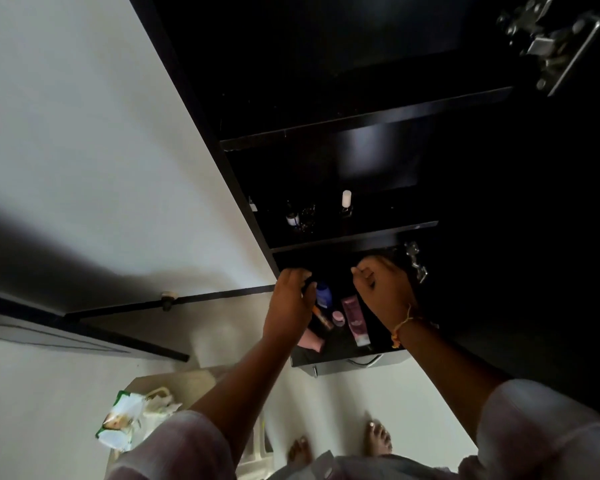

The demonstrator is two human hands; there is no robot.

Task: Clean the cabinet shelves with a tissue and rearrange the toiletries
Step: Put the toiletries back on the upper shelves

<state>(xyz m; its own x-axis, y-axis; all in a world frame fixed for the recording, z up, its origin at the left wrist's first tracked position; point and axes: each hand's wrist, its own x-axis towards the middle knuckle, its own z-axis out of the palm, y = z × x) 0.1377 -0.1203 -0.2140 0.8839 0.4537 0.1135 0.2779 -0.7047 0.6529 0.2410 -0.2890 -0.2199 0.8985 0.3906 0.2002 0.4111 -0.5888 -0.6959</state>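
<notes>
The dark cabinet's lowest shelf (388,356) carries a blue bottle (323,294), a pink tube (354,320), a small pink jar (338,318), a dark tube with orange print (321,321) and a pink bottle lying flat (311,342). My left hand (290,301) reaches in at the shelf's left end, fingers curled round a dark bottle (308,288) beside the blue one. My right hand (383,287) hovers over the shelf's right side as a curled fist; no tissue shows in it. The middle shelf (378,233) carries small dark bottles (292,218) and a white-capped bottle (346,201).
A green and white pack of wipes (122,422) with crumpled tissue lies on a pale stand (194,375) at lower left. The top shelf (361,121) looks bare. Door hinges (417,261) stick out at the right. My bare feet (378,438) stand on the white floor.
</notes>
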